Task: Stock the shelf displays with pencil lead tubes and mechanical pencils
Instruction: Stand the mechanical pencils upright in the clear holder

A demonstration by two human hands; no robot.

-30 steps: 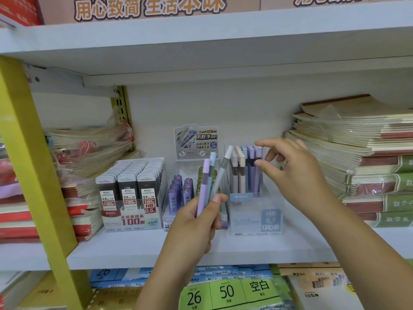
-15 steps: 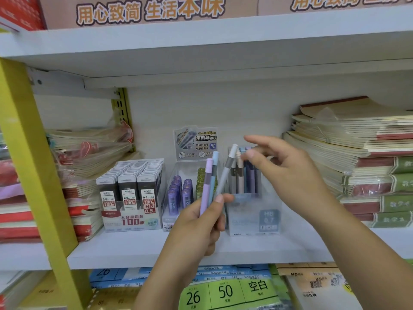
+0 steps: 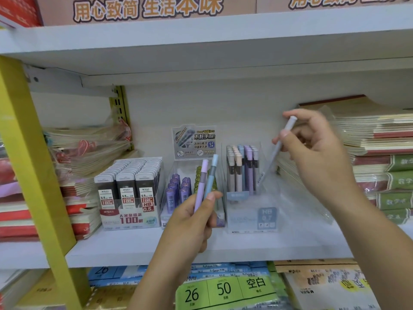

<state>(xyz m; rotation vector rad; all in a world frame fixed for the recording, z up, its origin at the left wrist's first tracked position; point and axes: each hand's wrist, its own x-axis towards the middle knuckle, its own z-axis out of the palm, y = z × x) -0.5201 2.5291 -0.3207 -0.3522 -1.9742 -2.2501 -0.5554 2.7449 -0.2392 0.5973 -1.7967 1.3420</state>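
Right hand point(image 3: 317, 157) holds grey pencil point(image 3: 271, 159) tilted, tip down-left.

One wide-angle camera on the person's head faces the shelf point(image 3: 125, 249) straight on. It is close, looking slightly down on its board.

Lead-tube box point(image 3: 130, 193) left of pencil display point(image 3: 248, 193) on shelf point(image 3: 125, 249).

I have the left hand point(image 3: 192, 218) raised just above the shelf's point(image 3: 134, 247) front edge. Its back faces me, with fingers curled and thumb pressed on two pencils point(image 3: 201, 184) standing upright. The right hand point(image 3: 317, 153) is higher and further right, its forearm rising from the lower right. Thumb and fingertips pinch one tilted pencil point(image 3: 276, 151), cap uppermost.
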